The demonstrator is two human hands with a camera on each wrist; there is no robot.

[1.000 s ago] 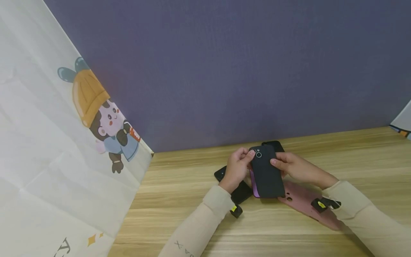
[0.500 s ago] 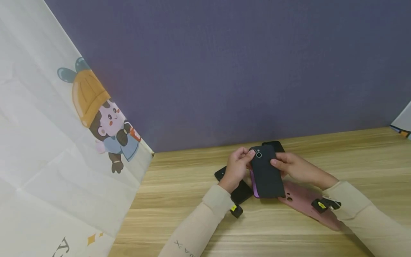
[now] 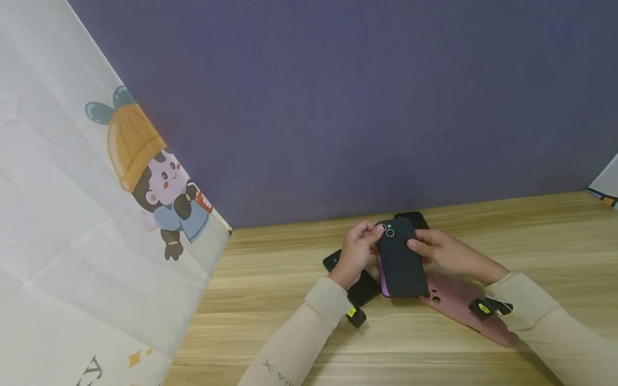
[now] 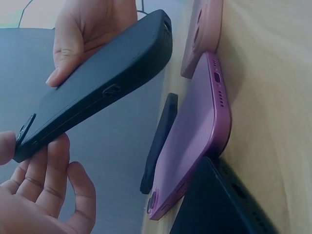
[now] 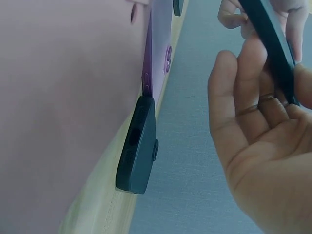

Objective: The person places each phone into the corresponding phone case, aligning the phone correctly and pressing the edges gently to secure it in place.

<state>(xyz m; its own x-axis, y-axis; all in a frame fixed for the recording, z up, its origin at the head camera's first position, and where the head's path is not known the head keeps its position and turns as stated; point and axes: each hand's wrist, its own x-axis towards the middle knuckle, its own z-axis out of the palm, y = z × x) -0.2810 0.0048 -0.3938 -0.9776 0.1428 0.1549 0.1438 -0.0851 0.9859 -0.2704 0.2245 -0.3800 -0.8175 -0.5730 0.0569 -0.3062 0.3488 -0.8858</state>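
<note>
Lying on the table (image 3: 289,300), the pink case (image 3: 463,308) is right of the purple phone (image 4: 192,131), which lies under the raised black case (image 3: 401,260). The left hand (image 3: 354,254) and right hand (image 3: 441,252) pinch this black case at its two sides.

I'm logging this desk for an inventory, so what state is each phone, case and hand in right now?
Black silicone phone case: lifted off the desk, held by both hands.
Purple phone: lying flat on the wooden desk, uncased.
Pink phone case: lying on the desk.
Left hand: pinching the case's camera end.
Right hand: gripping its edge.
</note>
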